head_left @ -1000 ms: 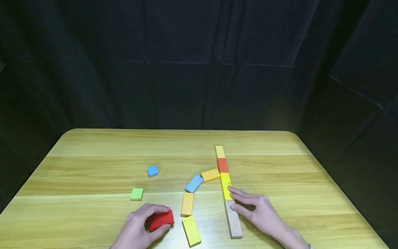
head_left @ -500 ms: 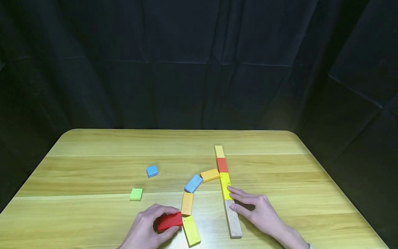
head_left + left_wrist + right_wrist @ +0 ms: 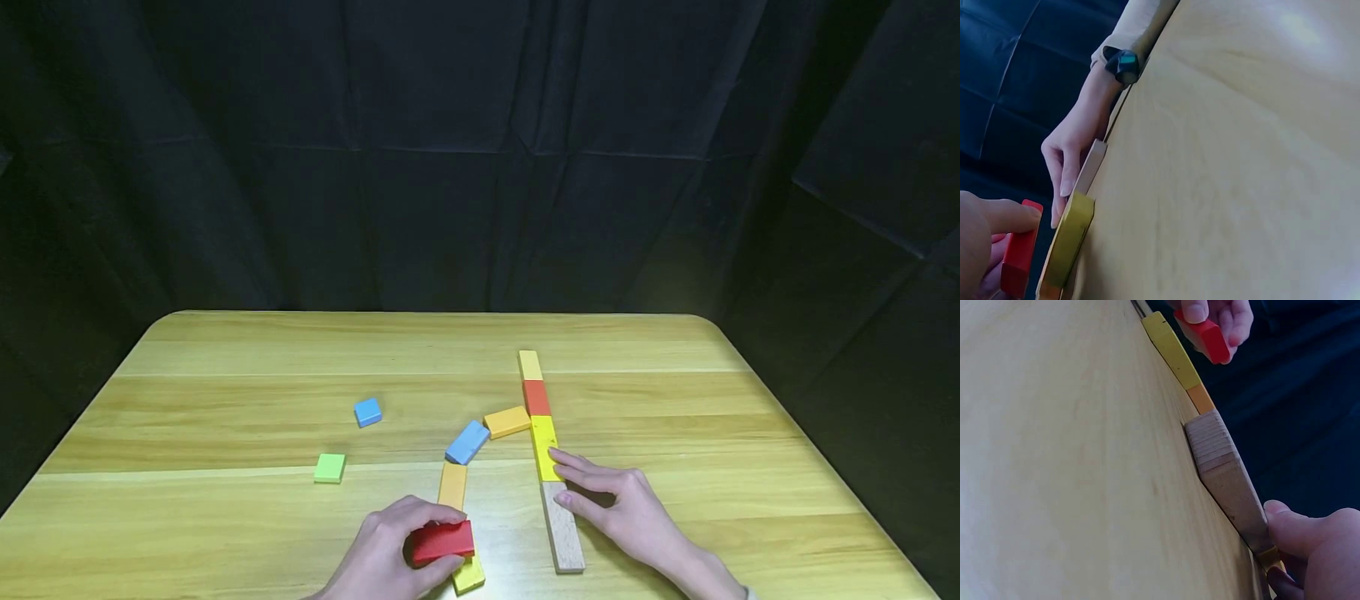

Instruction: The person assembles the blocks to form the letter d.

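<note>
My left hand (image 3: 390,546) pinches a red block (image 3: 444,542) between thumb and fingers. In the left and right wrist views this block is raised off the table, above a yellow block (image 3: 469,577) that it partly hides in the head view. My right hand (image 3: 626,504) rests beside a straight row of blocks, its fingertips touching a bright yellow block (image 3: 543,442) and its thumb on the end of a long greyish wooden block (image 3: 564,533). Beyond these, the row continues with a red-orange block (image 3: 536,397) and a pale yellow block (image 3: 529,365).
A curved chain joins the row: an orange block (image 3: 507,422), a blue block (image 3: 467,442), then another orange block (image 3: 452,485) reaching toward the yellow one. Left of it lie a small blue block (image 3: 368,412) and a green block (image 3: 330,468). Dark cloth (image 3: 450,167) surrounds the wooden table (image 3: 225,392).
My left hand has carried the red block rightward, from beside the curved chain to over its near yellow block. The right hand has stayed in place.
</note>
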